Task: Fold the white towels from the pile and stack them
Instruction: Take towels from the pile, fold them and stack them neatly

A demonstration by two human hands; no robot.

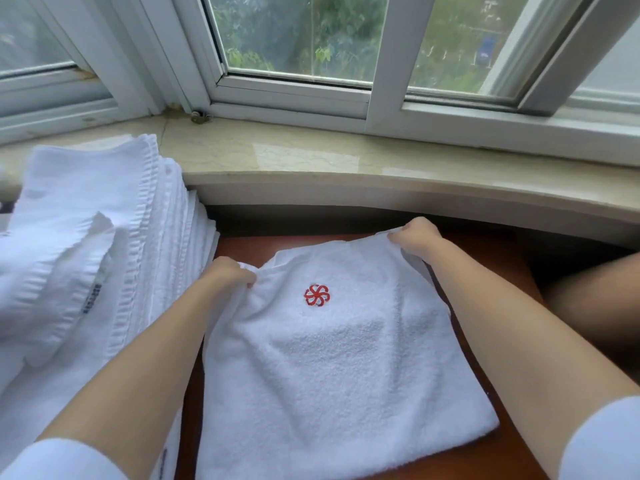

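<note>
Both arms reach forward over table (485,459). Left hand (227,273) pinches far left corner of towel (332,368); right hand (417,237) pinches far right corner. Towel lies flat on table, pile (86,244) at left.

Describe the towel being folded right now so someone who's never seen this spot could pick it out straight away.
Below the window sill is a reddish-brown table; the towel lies flat on it, right of the tall white towel stack. The left hand and right hand grip its far corners. Unlike its neighbours, it shows a red pinwheel emblem.
</note>
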